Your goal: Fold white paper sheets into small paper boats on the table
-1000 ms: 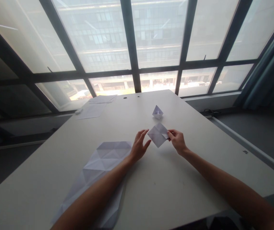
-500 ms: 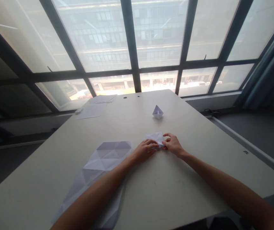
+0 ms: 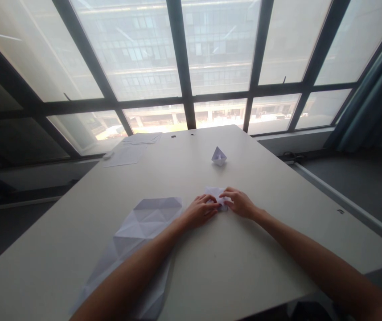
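Note:
A small folded white paper point(image 3: 213, 191) lies on the white table between my two hands. My left hand point(image 3: 200, 211) rests on its left side, fingers bent and pressing the paper. From the right, my right hand point(image 3: 239, 202) grips its edge with curled fingers; the fingertips partly cover the folds. Farther back stands a small folded paper boat point(image 3: 219, 156). A large creased sheet point(image 3: 147, 219) lies to the left, partly beneath my left forearm.
Flat white sheets point(image 3: 127, 154) lie at the table's far left corner, beside a small pale object point(image 3: 108, 155). The white table point(image 3: 264, 263) reaches towards the windows. A blue curtain point(image 3: 364, 98) hangs at the right.
The small folded paper has turned slightly between my hands. My right hand has shifted a little left over it, closer to my left fingers. The view has moved slightly.

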Demonstrator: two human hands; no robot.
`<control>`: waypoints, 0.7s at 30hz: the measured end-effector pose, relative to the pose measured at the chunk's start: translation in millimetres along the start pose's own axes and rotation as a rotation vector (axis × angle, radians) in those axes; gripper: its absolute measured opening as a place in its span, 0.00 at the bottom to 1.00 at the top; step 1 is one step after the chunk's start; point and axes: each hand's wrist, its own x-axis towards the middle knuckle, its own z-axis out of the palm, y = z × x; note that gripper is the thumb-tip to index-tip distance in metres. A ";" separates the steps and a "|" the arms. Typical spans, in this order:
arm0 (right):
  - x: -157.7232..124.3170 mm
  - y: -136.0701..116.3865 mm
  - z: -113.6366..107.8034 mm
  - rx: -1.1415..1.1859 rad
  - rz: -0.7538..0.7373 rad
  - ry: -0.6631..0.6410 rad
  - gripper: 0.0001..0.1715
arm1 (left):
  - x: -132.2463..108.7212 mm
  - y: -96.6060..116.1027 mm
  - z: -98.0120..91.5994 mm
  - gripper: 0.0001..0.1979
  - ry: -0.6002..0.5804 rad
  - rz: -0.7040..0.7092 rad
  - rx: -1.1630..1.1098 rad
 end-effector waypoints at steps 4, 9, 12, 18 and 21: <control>2.6 4.7 1.1 0.027 -0.213 -0.082 0.26 | -0.5 -1.2 -0.1 0.13 -0.001 0.013 -0.013; 1.5 1.0 -4.6 0.017 -0.234 -0.123 0.24 | 0.5 -1.1 -0.5 0.11 0.014 0.027 -0.065; 1.4 -0.5 -5.7 -0.032 -0.224 -0.124 0.21 | 1.4 -1.4 -0.8 0.11 0.024 0.043 -0.102; 4.0 -3.1 -3.9 -0.051 -0.213 -0.164 0.18 | 1.4 -0.6 -2.0 0.10 0.032 0.048 -0.125; 4.7 -4.7 -4.8 -0.045 -0.187 -0.146 0.16 | 1.3 1.9 -3.8 0.10 0.023 0.039 -0.129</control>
